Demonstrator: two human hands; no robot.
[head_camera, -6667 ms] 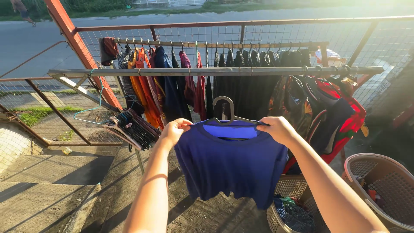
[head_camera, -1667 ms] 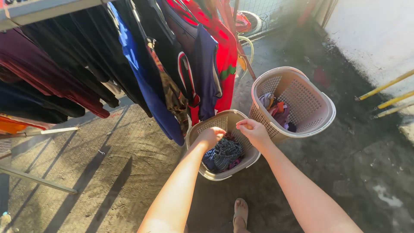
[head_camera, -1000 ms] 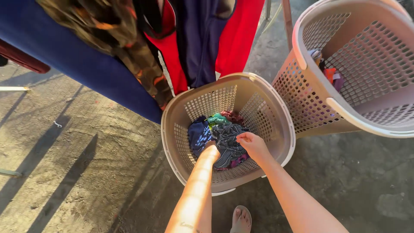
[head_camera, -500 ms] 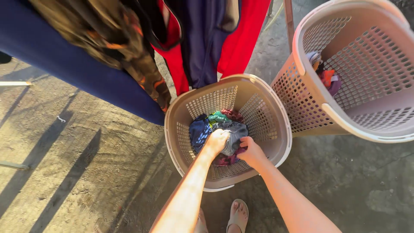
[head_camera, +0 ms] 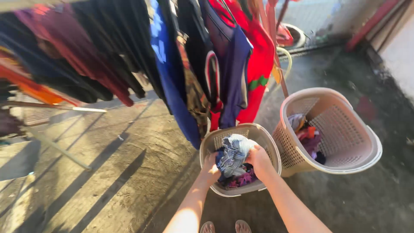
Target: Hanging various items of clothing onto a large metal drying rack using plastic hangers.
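Two hands lift one garment from the smaller basket (head_camera: 271, 152); the left hand (head_camera: 210, 165) grips the lower, darker folds of the striped cloth (head_camera: 234, 154), fingers closed on it near the basket's left rim; the right hand (head_camera: 259, 159) clasps the same cloth from the right, fingers curled over its upper edge. Striped cloth: crumpled, pale grey-white with fine dark blue stripes, bunched into a loose wad; its upper part rises just above the basket's rim, its lower part hangs inside over the other laundry. Purple clothing (head_camera: 241, 179) lies beneath it at the basket's near wall. Smaller basket: beige plastic, perforated walls, standing on the concrete floor (head_camera: 108, 181). Larger basket (head_camera: 353, 159): same kind, just beside the smaller one on the right, tilted, holding mixed coloured clothes (head_camera: 306, 133) against its left wall. Hanging clothes (head_camera: 172, 64) fill the upper left: blue, red, black and maroon garments, the blue one reaching down beside the smaller basket's far rim. Two sandalled feet (head_camera: 225, 226) show at the bottom edge.
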